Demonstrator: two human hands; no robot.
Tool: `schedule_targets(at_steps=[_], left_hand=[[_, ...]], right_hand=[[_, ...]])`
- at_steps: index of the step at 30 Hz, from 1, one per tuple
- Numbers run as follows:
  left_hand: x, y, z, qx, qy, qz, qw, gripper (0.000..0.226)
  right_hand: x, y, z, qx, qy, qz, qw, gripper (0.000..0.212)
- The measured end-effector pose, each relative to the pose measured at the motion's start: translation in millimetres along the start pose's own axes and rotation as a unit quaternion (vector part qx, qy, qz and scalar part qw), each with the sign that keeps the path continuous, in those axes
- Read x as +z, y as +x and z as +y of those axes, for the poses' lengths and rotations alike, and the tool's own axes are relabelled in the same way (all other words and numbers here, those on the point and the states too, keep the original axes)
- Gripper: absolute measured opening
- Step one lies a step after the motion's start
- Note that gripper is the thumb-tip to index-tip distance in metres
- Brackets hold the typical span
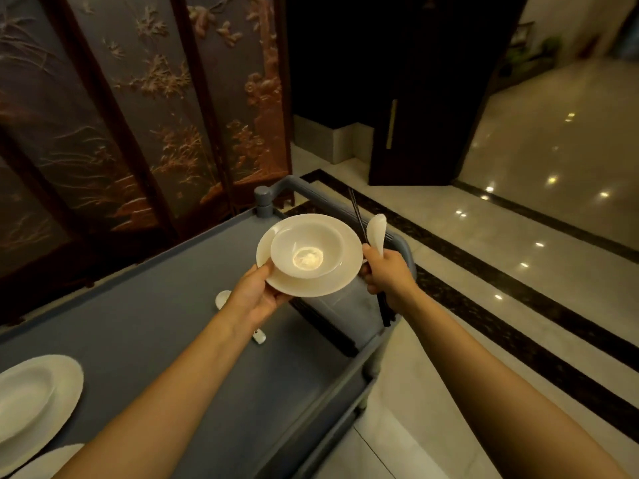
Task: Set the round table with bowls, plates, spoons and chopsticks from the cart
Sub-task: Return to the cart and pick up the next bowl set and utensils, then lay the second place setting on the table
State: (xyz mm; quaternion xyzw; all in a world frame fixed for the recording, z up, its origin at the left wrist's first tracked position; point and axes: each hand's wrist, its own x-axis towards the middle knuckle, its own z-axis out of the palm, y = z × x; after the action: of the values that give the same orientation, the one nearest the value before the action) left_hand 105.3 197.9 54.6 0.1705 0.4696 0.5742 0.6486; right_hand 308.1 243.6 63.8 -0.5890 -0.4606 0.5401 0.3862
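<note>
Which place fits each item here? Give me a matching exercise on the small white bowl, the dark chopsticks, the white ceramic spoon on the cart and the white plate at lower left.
Items:
1. small white bowl
2. dark chopsticks
3. white ceramic spoon on the cart
4. white plate at lower left

Places:
A. lying on the grey cart top
B. gripped in the right hand
C. sitting on the plate held by the left hand
D. at the cart's near end

Pairs: 1-C, 2-B, 3-A, 4-D

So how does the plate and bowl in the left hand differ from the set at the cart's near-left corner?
The held plate is lifted above the cart, gripped at its edge by the left hand; the corner plate rests on the cart top. The held bowl shows whole; the corner bowl is cut by the frame edge. Both sets are white, each bowl sitting on its plate.
</note>
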Motion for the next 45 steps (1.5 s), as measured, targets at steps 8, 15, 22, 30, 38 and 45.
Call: schedule_targets(at_steps=[8,15,22,30,38,45], left_hand=[[42.0,-19.7,-41.3,-0.079,0.065,-0.108,0.989,0.039],[94.1,-53.6,-99.4,-0.153,0.130,-0.226,0.953,0.042],[168.4,-92.3,-158.9,-0.220,0.165,-0.299,0.914,0.040],[264.0,-145.6,-239.1,-0.274,0.230,-0.385,0.851,0.044],[350.1,-219.7,-324.2,-0.326,0.262,-0.451,0.789,0.035],[413.3,-284.2,-396.4,-0.363,0.290,-0.485,0.740,0.025]], right_hand=[[-52.0,-70.2,28.3,-0.005,0.003,0.171,0.985,0.028],[-114.8,-149.2,62.2,0.025,-0.023,0.309,0.951,0.025],[-188.2,-226.5,83.5,0.030,0.013,0.409,0.912,0.013],[-282.0,-309.4,115.1,0.058,0.019,0.521,0.852,0.007],[-373.5,-394.5,143.7,0.080,0.024,0.603,0.794,0.007],[-439.1,-465.8,168.6,0.090,0.019,0.668,0.738,0.008]])
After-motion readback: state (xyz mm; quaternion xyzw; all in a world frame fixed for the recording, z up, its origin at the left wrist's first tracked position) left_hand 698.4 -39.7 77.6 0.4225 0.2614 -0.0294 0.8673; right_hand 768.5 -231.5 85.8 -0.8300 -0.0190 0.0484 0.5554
